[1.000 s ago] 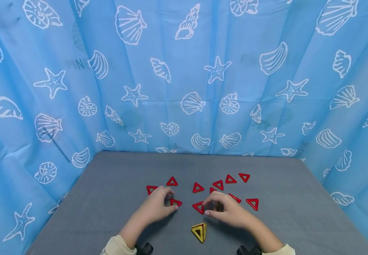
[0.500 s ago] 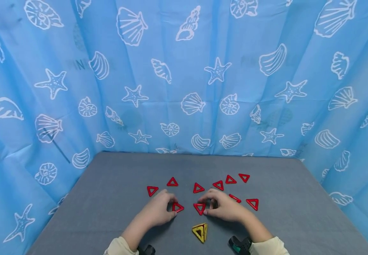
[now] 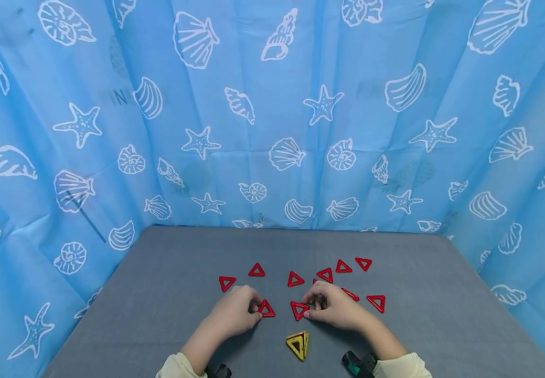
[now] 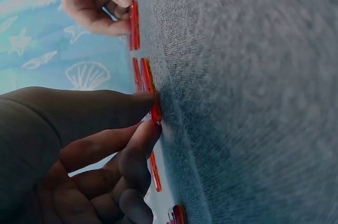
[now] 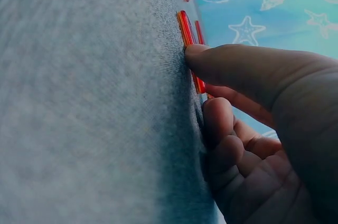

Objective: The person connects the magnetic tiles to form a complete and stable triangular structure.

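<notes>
- Head view: the left hand (image 3: 236,314) comes in from the near left of the gray table (image 3: 182,262), palm turned inward, fingers bent and thumb low, pinching one corner of the left red triangle (image 3: 267,315).
- The right hand (image 3: 335,310) mirrors it from the near right, wrist bent inward, thumb and fingertips pinching the right-hand side of the right red triangle (image 3: 296,311).
- Both held triangles sit around the middle of the table's width, a gap between them; each has a red outline and a grayish centre. The left one has a corner pointing toward the far edge, the right one a corner toward the near side.
- Between the forearms, nearer the near side, lies a yellow triangular piece (image 3: 304,344) with a dark centre.
- Other red triangles (image 3: 296,284) lie scattered toward the far edge, more of them right of centre.
- Left wrist view: the thumb lies nearly straight against the held triangle, a bent fingertip beside it; the piece appears as a thin red bar with an orange edge.
- Right wrist view: the thumb presses the held triangle's red-orange edge, the other fingers curled below; the yellow piece is cut off at the top.
</notes>
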Demonstrator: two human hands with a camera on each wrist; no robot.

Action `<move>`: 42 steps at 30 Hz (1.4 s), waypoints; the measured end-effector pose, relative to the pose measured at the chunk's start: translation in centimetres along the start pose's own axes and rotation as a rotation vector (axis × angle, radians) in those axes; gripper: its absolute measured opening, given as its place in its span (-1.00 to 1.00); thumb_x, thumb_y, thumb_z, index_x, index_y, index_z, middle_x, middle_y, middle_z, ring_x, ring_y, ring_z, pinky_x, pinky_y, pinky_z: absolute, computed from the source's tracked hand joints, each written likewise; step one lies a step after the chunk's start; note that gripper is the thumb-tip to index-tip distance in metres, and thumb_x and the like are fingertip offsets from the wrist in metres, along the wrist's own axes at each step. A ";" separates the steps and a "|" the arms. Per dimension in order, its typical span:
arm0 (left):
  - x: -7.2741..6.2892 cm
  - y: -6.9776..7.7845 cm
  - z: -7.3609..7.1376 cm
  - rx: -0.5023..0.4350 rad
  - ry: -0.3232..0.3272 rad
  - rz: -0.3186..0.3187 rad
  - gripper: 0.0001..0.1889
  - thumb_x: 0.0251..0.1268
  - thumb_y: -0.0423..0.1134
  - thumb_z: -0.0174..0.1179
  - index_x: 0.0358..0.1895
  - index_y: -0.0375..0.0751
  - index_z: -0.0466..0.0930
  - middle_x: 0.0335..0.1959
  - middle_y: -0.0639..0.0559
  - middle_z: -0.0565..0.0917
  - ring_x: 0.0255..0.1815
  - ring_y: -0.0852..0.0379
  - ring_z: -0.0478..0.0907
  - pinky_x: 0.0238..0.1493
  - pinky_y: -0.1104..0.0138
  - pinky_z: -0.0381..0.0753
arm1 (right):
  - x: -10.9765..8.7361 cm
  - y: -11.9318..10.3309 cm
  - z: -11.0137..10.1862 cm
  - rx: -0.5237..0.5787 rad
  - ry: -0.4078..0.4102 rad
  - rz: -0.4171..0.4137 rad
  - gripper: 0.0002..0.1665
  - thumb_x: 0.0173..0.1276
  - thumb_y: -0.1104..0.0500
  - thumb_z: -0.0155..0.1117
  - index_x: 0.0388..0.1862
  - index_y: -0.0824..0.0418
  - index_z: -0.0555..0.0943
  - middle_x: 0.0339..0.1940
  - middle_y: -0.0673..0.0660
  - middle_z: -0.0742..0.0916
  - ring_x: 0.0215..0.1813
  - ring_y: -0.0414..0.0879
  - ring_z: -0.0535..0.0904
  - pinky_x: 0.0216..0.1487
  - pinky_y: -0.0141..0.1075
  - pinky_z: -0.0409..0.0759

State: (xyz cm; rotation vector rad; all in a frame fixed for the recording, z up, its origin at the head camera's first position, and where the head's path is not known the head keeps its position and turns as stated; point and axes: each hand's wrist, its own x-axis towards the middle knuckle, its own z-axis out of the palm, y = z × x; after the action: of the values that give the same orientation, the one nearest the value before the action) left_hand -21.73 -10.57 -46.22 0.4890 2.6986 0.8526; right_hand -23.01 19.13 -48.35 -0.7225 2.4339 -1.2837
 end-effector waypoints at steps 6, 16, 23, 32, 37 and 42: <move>-0.2 0.3 0.2 -0.014 -0.036 0.005 -0.83 0.33 -0.31 0.44 -0.05 -0.23 0.78 -0.38 0.16 0.66 -0.38 0.21 0.54 -0.25 0.17 0.60 | -0.1 0.3 0.2 -0.016 0.000 0.010 -0.80 0.42 0.11 0.51 -0.03 0.10 0.75 -0.22 0.09 0.68 -0.34 -0.25 0.58 -0.31 -0.38 0.55; -0.4 1.2 1.2 -0.004 -0.065 0.025 -0.85 0.33 -0.28 0.44 -0.08 -0.15 0.78 -0.42 0.20 0.60 -0.40 0.22 0.49 -0.30 0.25 0.51 | -0.1 -0.1 0.3 -0.005 0.002 0.005 -0.79 0.42 0.11 0.52 -0.04 0.12 0.75 -0.21 0.10 0.69 -0.33 -0.24 0.56 -0.32 -0.38 0.53; -0.5 1.5 1.4 -0.004 -0.060 0.018 -0.82 0.30 -0.27 0.48 -0.06 -0.10 0.77 -0.42 0.21 0.60 -0.40 0.25 0.50 -0.30 0.26 0.52 | -0.2 -0.5 0.5 -0.003 -0.009 -0.018 -0.78 0.42 0.11 0.52 -0.03 0.14 0.75 -0.19 0.13 0.70 -0.35 -0.24 0.58 -0.32 -0.39 0.55; -0.4 1.7 1.2 -0.048 -0.071 0.030 -0.79 0.30 -0.25 0.49 -0.03 -0.11 0.78 -0.37 0.23 0.62 -0.34 0.25 0.52 -0.24 0.24 0.55 | -0.2 -0.7 0.6 -0.012 0.003 -0.035 -0.80 0.44 0.14 0.50 -0.03 0.17 0.75 -0.15 0.16 0.70 -0.35 -0.22 0.56 -0.32 -0.38 0.54; -0.4 1.8 1.1 -0.077 -0.082 0.036 -0.79 0.31 -0.23 0.49 -0.03 -0.10 0.78 -0.32 0.22 0.64 -0.29 0.25 0.54 -0.19 0.23 0.57 | -0.2 -0.6 0.7 -0.029 0.001 -0.041 -0.81 0.44 0.10 0.50 -0.05 0.11 0.75 -0.15 0.10 0.70 -0.34 -0.22 0.59 -0.29 -0.36 0.58; -0.3 1.7 1.1 -0.091 -0.076 0.070 -0.77 0.30 -0.21 0.50 -0.01 -0.08 0.79 -0.27 0.21 0.68 -0.24 0.28 0.56 -0.14 0.24 0.60 | -0.2 -0.6 0.6 -0.019 0.002 -0.051 -0.80 0.44 0.10 0.50 -0.04 0.13 0.74 -0.15 0.10 0.72 -0.33 -0.22 0.59 -0.28 -0.35 0.59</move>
State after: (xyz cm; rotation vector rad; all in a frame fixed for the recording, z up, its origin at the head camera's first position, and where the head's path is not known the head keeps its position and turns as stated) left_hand -20.64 -8.84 -46.10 0.5866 2.5744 0.9516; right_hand -22.42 18.52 -48.22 -0.7937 2.4467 -1.2822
